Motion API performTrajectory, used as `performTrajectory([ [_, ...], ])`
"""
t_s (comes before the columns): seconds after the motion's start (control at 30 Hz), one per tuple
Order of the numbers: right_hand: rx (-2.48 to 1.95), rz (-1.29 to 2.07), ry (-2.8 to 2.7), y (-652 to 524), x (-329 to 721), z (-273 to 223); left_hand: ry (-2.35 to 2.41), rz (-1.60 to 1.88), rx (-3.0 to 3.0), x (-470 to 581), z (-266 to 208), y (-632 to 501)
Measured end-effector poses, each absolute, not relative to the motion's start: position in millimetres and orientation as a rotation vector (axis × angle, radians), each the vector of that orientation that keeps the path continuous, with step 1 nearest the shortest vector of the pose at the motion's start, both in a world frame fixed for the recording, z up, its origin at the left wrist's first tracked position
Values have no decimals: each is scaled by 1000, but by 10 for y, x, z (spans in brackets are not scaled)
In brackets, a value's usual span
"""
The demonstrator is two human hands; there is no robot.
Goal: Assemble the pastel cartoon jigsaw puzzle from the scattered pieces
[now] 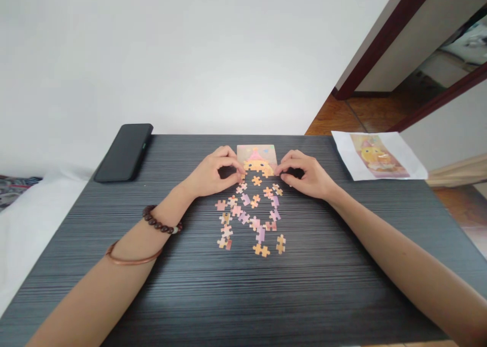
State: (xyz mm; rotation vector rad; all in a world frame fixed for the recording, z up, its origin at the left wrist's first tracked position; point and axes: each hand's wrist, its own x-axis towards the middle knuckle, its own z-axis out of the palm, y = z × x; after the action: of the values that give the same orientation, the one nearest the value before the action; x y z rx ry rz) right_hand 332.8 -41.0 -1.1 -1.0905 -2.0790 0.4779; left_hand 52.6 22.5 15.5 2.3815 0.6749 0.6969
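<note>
The partly assembled jigsaw puzzle [256,151] lies flat near the table's far edge, its top part showing a yellow face under a pink hat. At its lower left edge my left hand [215,172] is closed in a pinch on a small yellowish puzzle piece [243,176]. My right hand [304,173] curls in at the lower right edge, thumb and forefinger pinched together; what they hold, if anything, is too small to make out. A single yellow puzzle piece [256,181] lies just below the joined part. Several loose puzzle pieces [254,222] are scattered nearer to me, in pink, purple and yellow.
A white sheet with a printed picture [376,155] of the same figure lies at the table's right far corner. On the far left rests a black phone [125,152]. The dark wood-grained table [190,296] meets a white wall [213,58] behind.
</note>
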Motion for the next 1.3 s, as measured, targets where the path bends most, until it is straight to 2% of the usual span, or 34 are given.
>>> performTrajectory([
  [0.17,-1051,442,-2187,-430,3308,20,663,607,2386,469,180,242],
  [0.4,-1049,274,-2237,-469,3284,9,710,692,2429,444,165,269],
  [0.63,-995,283,-2431,-476,3294,-6,672,500,2429,451,165,268],
  [1.3,-931,279,-2388,-472,3273,12,634,420,2490,485,146,257],
])
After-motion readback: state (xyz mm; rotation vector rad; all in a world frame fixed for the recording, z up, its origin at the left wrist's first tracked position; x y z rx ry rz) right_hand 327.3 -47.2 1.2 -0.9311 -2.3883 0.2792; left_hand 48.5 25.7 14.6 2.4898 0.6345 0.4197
